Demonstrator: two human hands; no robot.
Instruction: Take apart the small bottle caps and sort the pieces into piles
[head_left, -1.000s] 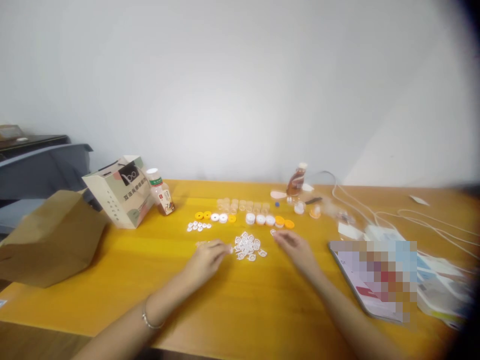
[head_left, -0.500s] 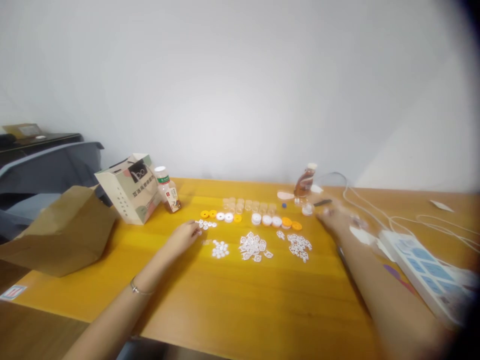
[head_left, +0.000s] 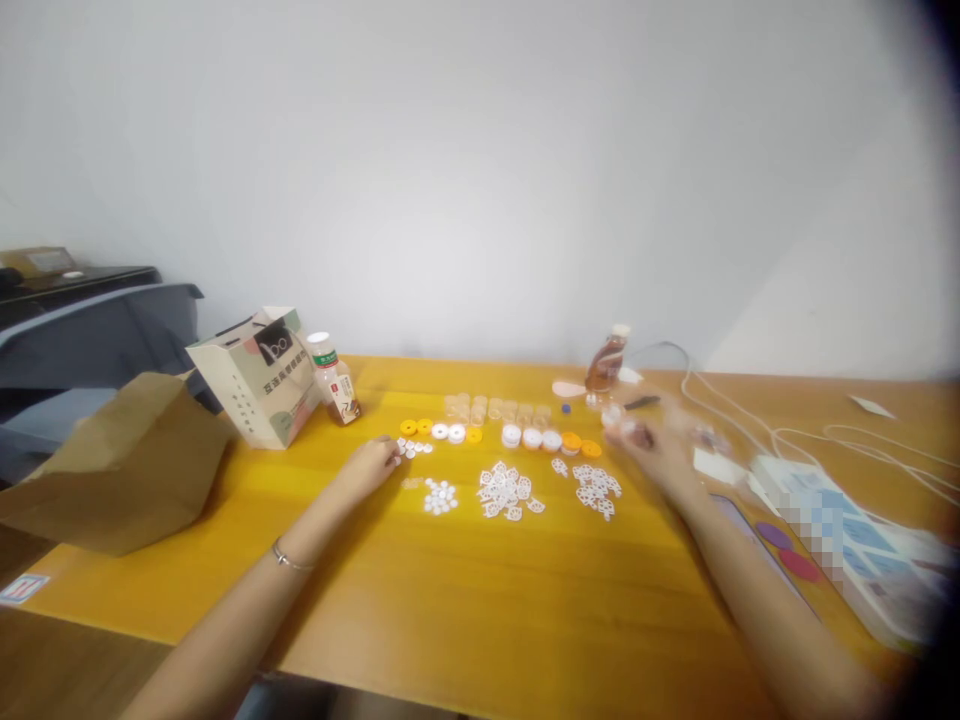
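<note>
My left hand [head_left: 371, 466] rests on the table with its fingers curled together beside a small group of white round pieces [head_left: 417, 449]. What its fingertips hold, if anything, is too small to make out. My right hand [head_left: 651, 455] is smeared by motion, its fingertips beside a small clear-and-white item [head_left: 613, 414]. White openwork leaf-shaped pieces lie in a larger pile [head_left: 504, 490] and a smaller pile [head_left: 598, 488]. White beads [head_left: 439, 496] are clustered nearer me. Yellow discs [head_left: 409, 427] and white discs [head_left: 511, 436] form a row, with clear little cups [head_left: 495, 408] behind.
A milk-tea-like bottle [head_left: 334, 380], a cardboard gift box [head_left: 259, 385] and a brown paper bag [head_left: 120, 460] stand left. A brown bottle [head_left: 606, 362], white cables [head_left: 739, 415], a phone [head_left: 750, 535] and a white-and-blue box [head_left: 847, 550] are to the right.
My right hand has moved left, towards the small clear-and-white item, uncovering more of the phone and the coloured discs by it. My left hand has stayed almost in place.
</note>
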